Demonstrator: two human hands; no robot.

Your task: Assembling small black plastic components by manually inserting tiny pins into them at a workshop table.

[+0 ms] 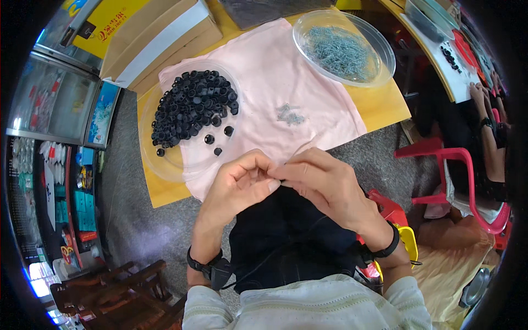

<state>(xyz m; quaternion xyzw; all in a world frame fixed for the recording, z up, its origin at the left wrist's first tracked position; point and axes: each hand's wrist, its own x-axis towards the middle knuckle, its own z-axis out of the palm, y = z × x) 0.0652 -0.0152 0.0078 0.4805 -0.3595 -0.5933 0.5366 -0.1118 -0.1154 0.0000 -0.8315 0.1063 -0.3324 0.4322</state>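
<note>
Seen from above, a person's two bare hands meet over the lap, just at the near edge of a pink cloth (275,71) spread on a yellow table (385,102); the left hand (242,184) is curled, fingers bent inward, and the right hand (324,184) presses its fingertips against the left's; whatever small part they pinch between them is too small and hidden to make out, so what the grip encloses cannot be told. Both wrists wear dark bands.

Beyond the left hand, on the cloth, a clear plastic dish (165,165) holds a heap of small black ring-shaped caps (192,104); a few lie apart from the heap near the dish's closer side. Beyond the right hand, a small loose cluster of thin metal pins (290,114) rests on the bare cloth; farther off, at the cloth's far right corner, a second clear bowl (379,44) holds a grey mass of the same pins. A cardboard box (159,38) sits at the table's far left; a red plastic chair (456,165) stands to the right, with another person's arm (489,137) near it.
</note>
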